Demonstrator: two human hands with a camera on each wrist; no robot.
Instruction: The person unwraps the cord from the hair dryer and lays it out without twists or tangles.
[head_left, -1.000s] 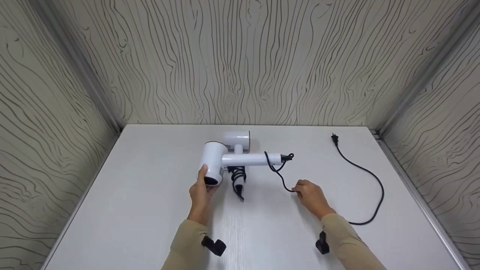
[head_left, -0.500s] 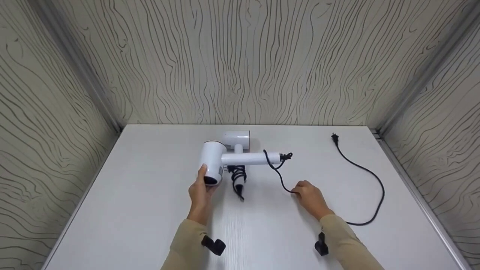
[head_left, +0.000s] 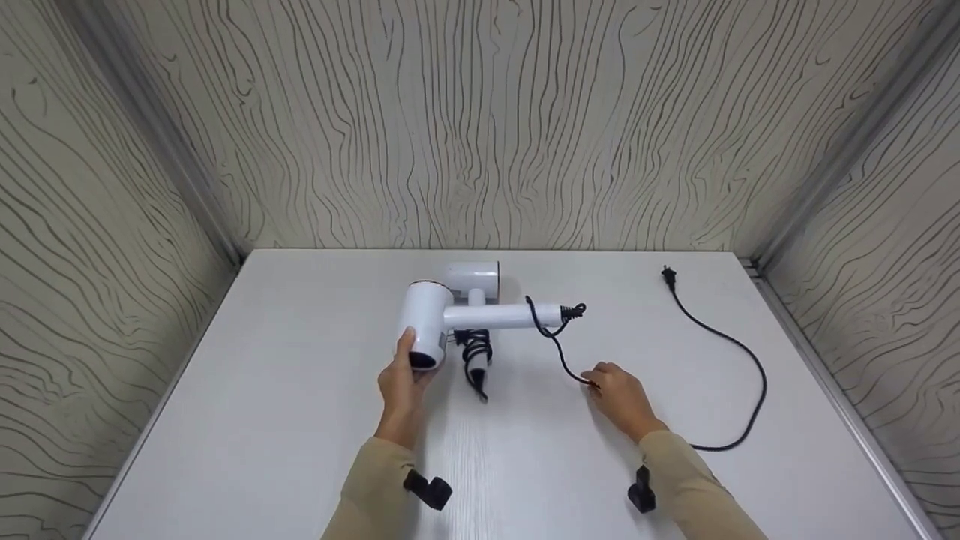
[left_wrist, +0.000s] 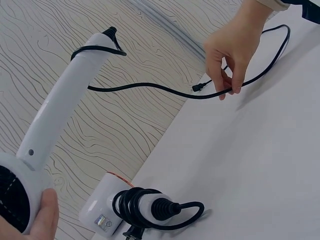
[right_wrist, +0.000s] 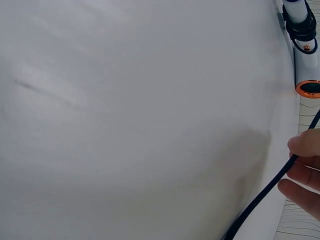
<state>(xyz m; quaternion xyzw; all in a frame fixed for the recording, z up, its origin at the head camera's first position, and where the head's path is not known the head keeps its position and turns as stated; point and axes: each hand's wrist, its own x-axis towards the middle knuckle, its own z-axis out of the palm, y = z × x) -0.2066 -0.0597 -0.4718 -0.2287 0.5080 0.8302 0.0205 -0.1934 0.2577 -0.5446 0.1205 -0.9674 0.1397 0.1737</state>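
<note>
Left hand (head_left: 400,386) grips a hair dryer (head_left: 457,317), right hand (head_left: 621,396) pinches its cord (right_wrist: 261,196), and a second dryer (head_left: 476,277) lies partly hidden behind.

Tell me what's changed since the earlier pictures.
Barely anything: the right hand shifted slightly left, and the held hair dryer edged upward in view. Nothing grabbed or released: the left hand still grips it, the right its cord. The wrapped dryer and plug stayed.

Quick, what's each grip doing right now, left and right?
Left grip: closed, holding the front white hair dryer by its barrel.
Right grip: closed, pinching the black cord.
</note>
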